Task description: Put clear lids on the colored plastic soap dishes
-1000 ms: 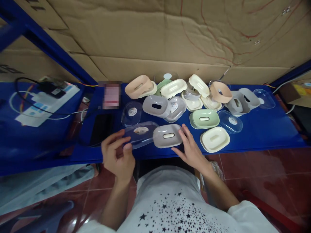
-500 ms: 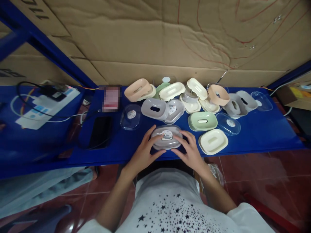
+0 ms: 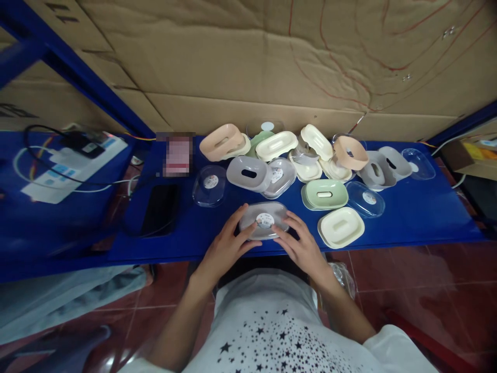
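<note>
A grey soap box (image 3: 252, 211) with a transparent lid and a round white label lies near the front edge of the blue table. My left hand (image 3: 229, 241) grips its left end, the index finger at the far rim, another finger on the lid by the label. My right hand (image 3: 301, 238) holds the right end, fingers bent over the lid and thumb at the near side. Just beyond it are a grey soap dish part (image 3: 243, 184) and a grey tray with a labelled clear lid (image 3: 281, 184). Right of my right hand sits a cream soap dish (image 3: 340, 228).
A green dish (image 3: 330, 194), loose clear lids (image 3: 209, 186) (image 3: 367, 199), and peach parts (image 3: 221, 142) (image 3: 350, 152) lie behind and around. On the left are a dark phone (image 3: 160, 210) and a power strip (image 3: 64, 173). Cardboard (image 3: 217, 67) walls the back.
The fingertips have shifted on the lid, baring more of the label. The lid now sits more evenly over the grey box. The view has moved slightly.
</note>
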Demonstrator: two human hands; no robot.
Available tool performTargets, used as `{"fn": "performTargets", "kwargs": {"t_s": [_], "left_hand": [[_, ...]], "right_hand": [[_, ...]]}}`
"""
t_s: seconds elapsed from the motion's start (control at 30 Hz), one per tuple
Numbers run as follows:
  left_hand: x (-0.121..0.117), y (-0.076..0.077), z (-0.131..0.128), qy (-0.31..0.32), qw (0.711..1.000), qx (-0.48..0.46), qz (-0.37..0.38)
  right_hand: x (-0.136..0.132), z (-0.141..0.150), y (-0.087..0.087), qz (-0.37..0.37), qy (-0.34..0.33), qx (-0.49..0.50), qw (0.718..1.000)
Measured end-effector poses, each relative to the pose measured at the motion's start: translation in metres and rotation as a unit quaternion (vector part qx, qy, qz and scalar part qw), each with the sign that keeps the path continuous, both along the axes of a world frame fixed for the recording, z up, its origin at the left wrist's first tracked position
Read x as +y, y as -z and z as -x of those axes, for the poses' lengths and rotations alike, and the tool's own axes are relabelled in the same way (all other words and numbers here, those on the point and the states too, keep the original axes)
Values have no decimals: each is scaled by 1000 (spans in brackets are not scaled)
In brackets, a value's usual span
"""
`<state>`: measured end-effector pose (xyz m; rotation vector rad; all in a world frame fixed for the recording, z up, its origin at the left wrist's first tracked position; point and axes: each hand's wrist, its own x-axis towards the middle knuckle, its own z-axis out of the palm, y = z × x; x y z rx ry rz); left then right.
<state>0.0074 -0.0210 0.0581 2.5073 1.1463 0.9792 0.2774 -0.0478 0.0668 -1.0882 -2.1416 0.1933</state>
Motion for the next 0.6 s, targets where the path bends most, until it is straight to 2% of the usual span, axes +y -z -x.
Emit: {"fn": "performTargets", "kwargs": {"t_s": [0.27, 0.43, 0.6], "left_hand": [[-11, 3, 5, -24, 996, 32, -85], [-10, 1, 5, -25, 1000, -3, 6], [-7, -1, 3, -29, 997, 2, 70]], "right_hand": [[-6, -3, 3, -6, -27, -40, 999], [-2, -1, -1, 10, -19, -27, 999], [-3, 2, -6, -2, -9, -51, 999]]}}
